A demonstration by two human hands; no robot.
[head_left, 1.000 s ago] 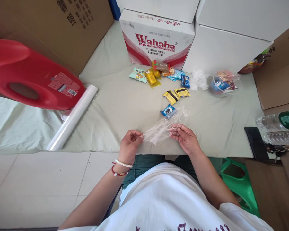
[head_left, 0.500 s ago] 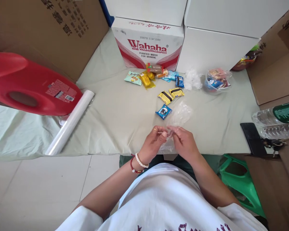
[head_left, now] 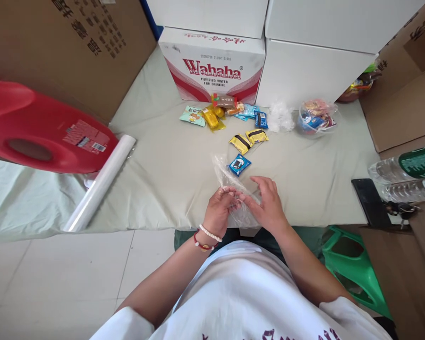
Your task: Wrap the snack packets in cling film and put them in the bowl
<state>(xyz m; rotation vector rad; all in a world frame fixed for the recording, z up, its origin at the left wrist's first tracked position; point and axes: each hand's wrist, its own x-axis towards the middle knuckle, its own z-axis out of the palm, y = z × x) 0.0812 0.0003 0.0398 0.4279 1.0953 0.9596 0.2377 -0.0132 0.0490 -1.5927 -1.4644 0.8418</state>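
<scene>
A thin clear plastic bag [head_left: 226, 172] lies between my hands at the near side of the table, its far end reaching up past my fingers. My left hand [head_left: 217, 212] is closed, its fingertips pinching the plastic. To its right, my right hand [head_left: 272, 208] has its fingers apart, with the thumb against the plastic near the left fingertips. Just beyond the hands lies a small blue snack packet [head_left: 240, 164]. Two yellow packets with dark bands, one of them nearer the middle [head_left: 240, 143], lie farther back.
Several wrapped snacks [head_left: 212, 117] lie before a Wahaba-style printed water box [head_left: 212, 71]. Crumpled clear plastic [head_left: 280, 117] sits beside a clear bowl of snacks [head_left: 317, 123]. At left are a white film roll [head_left: 99, 184] and red jug [head_left: 49, 132]; at right, a phone [head_left: 370, 203] and bottles [head_left: 403, 163].
The clear plastic has swung from right of the blue packet to its left. My right fingers have spread from a pinch, while the left hand keeps hold of the plastic.
</scene>
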